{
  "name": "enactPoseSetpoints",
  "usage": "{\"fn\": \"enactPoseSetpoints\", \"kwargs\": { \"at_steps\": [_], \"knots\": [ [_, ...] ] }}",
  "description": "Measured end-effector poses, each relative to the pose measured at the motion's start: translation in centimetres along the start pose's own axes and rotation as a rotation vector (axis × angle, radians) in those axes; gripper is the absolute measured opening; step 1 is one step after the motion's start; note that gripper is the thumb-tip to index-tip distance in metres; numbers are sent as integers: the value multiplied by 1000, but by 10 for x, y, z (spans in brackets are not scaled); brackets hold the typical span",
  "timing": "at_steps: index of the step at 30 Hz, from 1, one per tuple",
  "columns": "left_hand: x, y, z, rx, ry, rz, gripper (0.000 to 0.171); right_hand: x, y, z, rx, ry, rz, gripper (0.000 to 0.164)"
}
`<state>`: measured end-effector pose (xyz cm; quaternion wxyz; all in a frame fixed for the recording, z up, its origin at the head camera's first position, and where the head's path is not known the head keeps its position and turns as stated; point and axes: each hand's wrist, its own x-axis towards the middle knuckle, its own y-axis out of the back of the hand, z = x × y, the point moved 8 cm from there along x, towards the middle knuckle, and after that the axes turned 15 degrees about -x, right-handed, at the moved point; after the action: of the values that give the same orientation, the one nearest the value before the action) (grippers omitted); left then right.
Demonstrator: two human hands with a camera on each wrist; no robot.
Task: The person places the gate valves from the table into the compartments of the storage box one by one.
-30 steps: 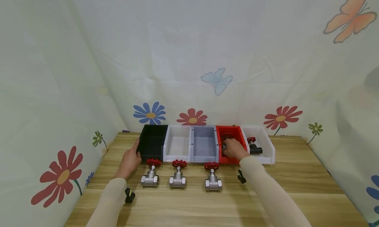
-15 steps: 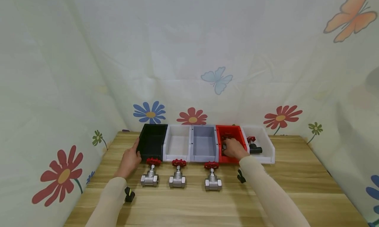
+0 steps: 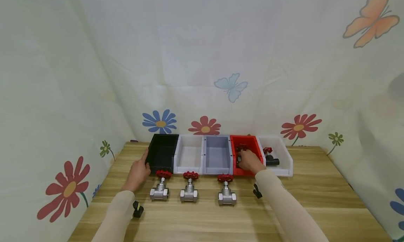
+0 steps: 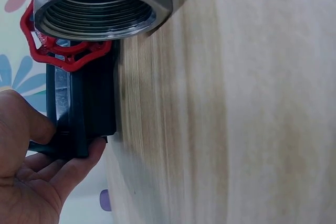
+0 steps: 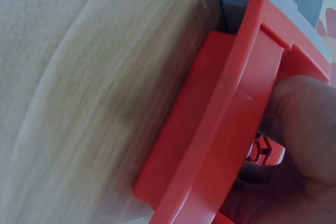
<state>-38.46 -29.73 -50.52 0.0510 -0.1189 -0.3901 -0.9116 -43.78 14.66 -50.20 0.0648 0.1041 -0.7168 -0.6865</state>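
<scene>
My left hand (image 3: 137,172) is at the left side of the black bin (image 3: 162,152). In the left wrist view its thumb lies over the rim and its fingers press the outer wall, so it grips the bin's side. My right hand (image 3: 250,160) reaches into the red bin (image 3: 247,171). It holds a valve whose red handwheel (image 5: 260,150) shows past the fingers in the right wrist view; the valve's body is mostly hidden. Before the bins stand three silver gate valves with red handwheels: a left valve (image 3: 159,192), a middle valve (image 3: 189,193) and a right valve (image 3: 227,197).
Between black and red stand a white bin (image 3: 189,169) and a grey bin (image 3: 217,170). The rightmost white bin (image 3: 285,170) holds a black valve (image 3: 272,160) with a red handle. All rest on a wooden table (image 3: 195,224) against a flowered cloth (image 3: 189,59).
</scene>
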Motion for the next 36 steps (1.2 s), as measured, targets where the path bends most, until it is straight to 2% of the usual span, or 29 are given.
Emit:
{"fn": "enactPoseSetpoints", "kwargs": {
  "at_steps": [15, 24, 36],
  "knots": [
    [0, 0, -3, 0, 12, -5, 66, -8, 15, -3, -48, 53, 48, 36],
    [1, 0, -2, 2, 1, 5, 66, -13, 25, 6, 36, 1, 86, 33],
    [0, 0, -2, -6, 8, 2, 67, -21, 46, 6, 44, 22, 134, 38]
  ]
}}
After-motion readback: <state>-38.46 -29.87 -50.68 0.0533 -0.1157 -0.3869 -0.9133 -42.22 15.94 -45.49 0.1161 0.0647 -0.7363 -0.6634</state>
